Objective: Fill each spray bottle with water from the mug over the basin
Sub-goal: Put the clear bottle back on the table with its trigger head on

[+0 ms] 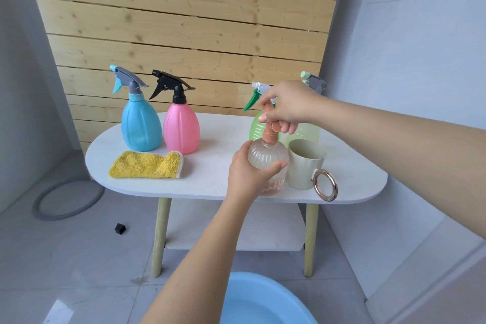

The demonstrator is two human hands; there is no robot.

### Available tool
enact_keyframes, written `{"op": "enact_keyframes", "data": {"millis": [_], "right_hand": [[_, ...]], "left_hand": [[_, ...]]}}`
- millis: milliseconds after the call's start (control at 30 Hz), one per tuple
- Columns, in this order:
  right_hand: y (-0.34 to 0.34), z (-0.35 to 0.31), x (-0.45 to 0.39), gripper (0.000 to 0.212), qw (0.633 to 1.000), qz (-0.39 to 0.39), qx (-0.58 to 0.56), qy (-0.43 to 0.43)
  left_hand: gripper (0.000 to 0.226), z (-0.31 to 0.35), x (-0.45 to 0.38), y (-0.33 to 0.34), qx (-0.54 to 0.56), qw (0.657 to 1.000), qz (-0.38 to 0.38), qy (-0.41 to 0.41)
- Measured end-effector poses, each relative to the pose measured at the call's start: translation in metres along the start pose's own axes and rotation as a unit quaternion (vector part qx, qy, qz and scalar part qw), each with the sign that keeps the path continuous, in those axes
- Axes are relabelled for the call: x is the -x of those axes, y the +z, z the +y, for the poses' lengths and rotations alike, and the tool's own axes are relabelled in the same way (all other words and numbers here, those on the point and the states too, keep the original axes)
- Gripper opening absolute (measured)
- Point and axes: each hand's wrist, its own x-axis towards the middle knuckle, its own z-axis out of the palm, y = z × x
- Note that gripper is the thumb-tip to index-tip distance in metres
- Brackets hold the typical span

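**Both hands on clear ribbed spray bottle, near front edge of surface**

Left hand (248,175) gripped the clear ribbed bottle (268,159) around its round body, fingers (276,166) curled across the front, thumb side at the left. Bottle stood upright on the white oval surface (210,166), just left of the mug. Right hand (286,105) held the peach sprayer head (271,129) from above, fingers pinched narrow round the top and neck; cannot tell if the head was screwed on or loose.

Pale green mug (305,166) stood upright, touching or just beside the bottle, its metal ring handle (326,185) toward the front right edge. Water level inside not readable.

Behind the hands: green bottle (256,126) with white-green trigger, and pale yellow-green bottle (309,131) with grey trigger, both partly hidden. Far left: blue bottle (140,126) and pink bottle (181,130), close together, upright, heads on. Yellow cloth (147,164) lay flat in front of them.

Blue basin (263,300) sat on the floor below, at the frame's bottom edge. Grey hoop (68,200) and a small black piece (120,228) lay on the floor at left.
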Motion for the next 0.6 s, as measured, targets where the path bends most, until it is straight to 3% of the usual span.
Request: {"op": "enact_keyframes", "data": {"millis": [67, 200, 300, 367, 467, 600], "right_hand": [[-0.004, 0.002, -0.001, 0.033, 0.998, -0.036, 0.040, -0.022], [-0.020, 0.003, -0.001, 0.041, 0.980, -0.137, 0.140, -0.040], [-0.024, 0.004, -0.004, 0.030, 0.947, -0.083, 0.297, -0.095], [-0.020, -0.001, -0.005, 0.023, 0.936, -0.055, 0.333, -0.098], [-0.011, -0.010, -0.008, 0.030, 0.945, -0.038, 0.322, -0.043], [-0.004, -0.012, -0.013, 0.013, 0.981, -0.032, 0.191, 0.014]], "left_hand": [[0.086, -0.001, -0.001, 0.000, -0.001, 1.000, 0.000, -0.003], [0.087, -0.001, -0.001, -0.001, -0.003, 1.000, -0.001, -0.005], [0.086, -0.001, 0.000, -0.001, -0.007, 1.000, -0.005, -0.004], [0.086, 0.000, 0.000, -0.002, -0.009, 1.000, -0.007, -0.001], [0.086, -0.001, 0.000, -0.002, -0.004, 1.000, -0.006, -0.004], [0.087, 0.000, 0.001, -0.002, -0.002, 1.000, -0.004, -0.001]]}}
